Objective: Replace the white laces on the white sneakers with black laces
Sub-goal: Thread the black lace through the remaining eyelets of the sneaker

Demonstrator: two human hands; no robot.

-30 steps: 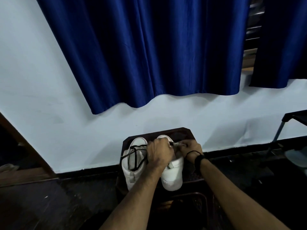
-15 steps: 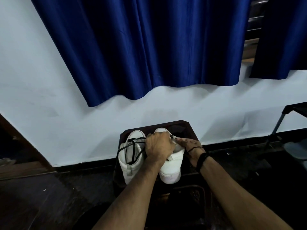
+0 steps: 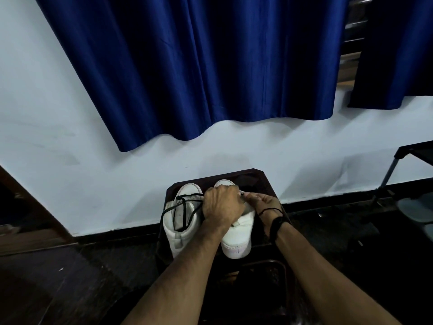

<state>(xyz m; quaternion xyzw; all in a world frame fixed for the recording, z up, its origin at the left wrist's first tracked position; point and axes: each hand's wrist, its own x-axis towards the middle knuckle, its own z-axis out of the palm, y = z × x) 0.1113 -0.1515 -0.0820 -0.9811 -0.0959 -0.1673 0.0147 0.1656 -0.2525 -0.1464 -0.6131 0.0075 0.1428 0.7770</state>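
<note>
Two white sneakers stand side by side on a small dark table [image 3: 264, 181], heels toward me. The left sneaker [image 3: 180, 231] has a loose black lace [image 3: 185, 207] draped across its opening. My left hand [image 3: 222, 205] is curled over the top of the right sneaker [image 3: 239, 240] and hides its eyelets. My right hand [image 3: 264, 202] reaches in from the right side, fingertips pinching at something by the sneaker's tongue; what it pinches is too small to tell. A black band sits on my right wrist.
A white wall stands right behind the table, with blue curtains [image 3: 199, 66] hanging above. A black metal stand [image 3: 393, 165] is at the right. The floor around is dark; a dark chair frame [image 3: 269, 277] sits below the table, close to me.
The view has shifted slightly downward. Both hands stay on the right sneaker, with my right fingers moved a little closer to my left hand.
</note>
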